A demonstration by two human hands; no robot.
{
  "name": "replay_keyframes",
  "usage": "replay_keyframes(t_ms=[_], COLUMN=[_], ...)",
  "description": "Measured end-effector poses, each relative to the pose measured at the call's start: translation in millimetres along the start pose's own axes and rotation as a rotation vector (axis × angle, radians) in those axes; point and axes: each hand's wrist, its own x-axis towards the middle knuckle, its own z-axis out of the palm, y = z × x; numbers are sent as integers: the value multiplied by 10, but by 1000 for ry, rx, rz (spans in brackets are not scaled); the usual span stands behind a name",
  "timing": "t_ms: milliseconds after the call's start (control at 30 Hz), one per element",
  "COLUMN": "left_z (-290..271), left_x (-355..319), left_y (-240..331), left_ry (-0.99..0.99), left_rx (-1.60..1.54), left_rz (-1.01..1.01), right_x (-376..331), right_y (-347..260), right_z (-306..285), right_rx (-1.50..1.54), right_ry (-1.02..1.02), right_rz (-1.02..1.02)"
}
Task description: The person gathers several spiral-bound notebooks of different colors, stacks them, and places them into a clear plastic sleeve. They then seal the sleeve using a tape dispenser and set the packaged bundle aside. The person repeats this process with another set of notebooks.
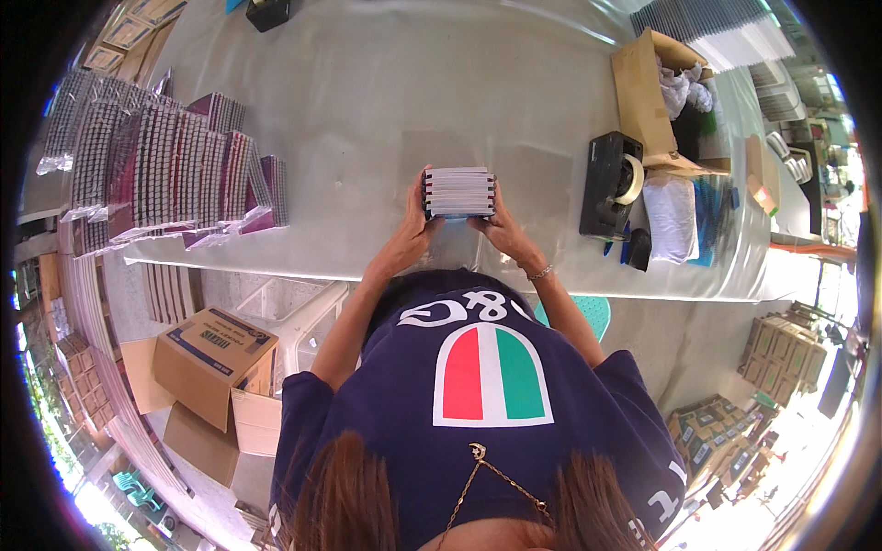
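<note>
Between my two hands I hold a small stack of notebooks, their white page edges and dark covers facing up toward me. My left hand grips the stack's left side, with the thumb at its near edge. On the opposite side, my right hand presses in with its fingers along the edge and its thumb near the front. The stack is at or just above the table's near part; I cannot tell whether it touches the surface. Part of the fingers is hidden behind the notebooks.
The table has a plastic cover. At left stand rows of spiral-bound notebooks in clear wrap. At right are a tape dispenser, a cardboard box and a white packet. An open carton sits below, left.
</note>
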Motion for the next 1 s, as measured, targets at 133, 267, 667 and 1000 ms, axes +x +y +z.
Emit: replay_keyframes(t_ms=[133,267,667,1000], left_z=[38,52,129,-120], left_x=[-46,-31,-23,-199], left_y=[-11,37,-227,-35], left_ry=[48,55,83,36], left_rx=[-2,45,192,-522], left_rz=[-27,36,116,-423], right_x=[-67,-64,-126,-244], right_y=[-170,-89,79,-1187], right_z=[14,-15,-34,20], right_rx=[-72,-120,-330,-766], right_ry=[-13,-30,29,111], right_rz=[49,-14,-79,-333])
